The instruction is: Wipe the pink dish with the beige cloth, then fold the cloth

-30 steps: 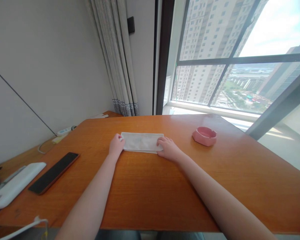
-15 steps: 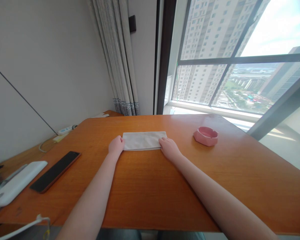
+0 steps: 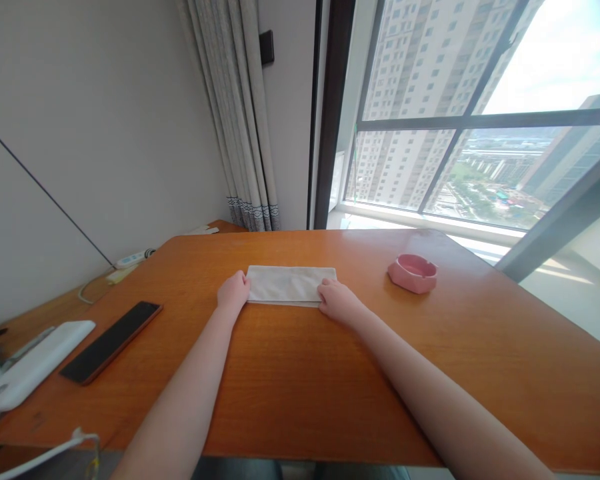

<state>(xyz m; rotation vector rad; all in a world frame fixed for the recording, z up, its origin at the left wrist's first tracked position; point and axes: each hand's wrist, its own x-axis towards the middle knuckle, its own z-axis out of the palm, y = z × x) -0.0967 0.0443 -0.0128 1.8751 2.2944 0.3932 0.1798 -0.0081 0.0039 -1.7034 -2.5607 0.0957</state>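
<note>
A folded white cloth [image 3: 291, 284] lies as a long flat strip on the brown wooden table, its near edge showing more than one layer. At its left end, my left hand [image 3: 233, 291] is closed on the edge, fingers curled. My right hand [image 3: 341, 300] grips the near right corner with bent fingers, and the fingertips are partly hidden against the fabric.
To the right stands a pink ashtray [image 3: 413, 273]. A dark phone [image 3: 111, 342] and a white flat device [image 3: 35, 365] lie at the left. A white cable [image 3: 45, 457] hangs by the near left edge. A power strip [image 3: 130, 259] sits beyond the table's left side.
The cloth has shifted slightly toward me and to the right. My right hand's fingers are a bit more curled at its corner; my left hand stays almost in place.
</note>
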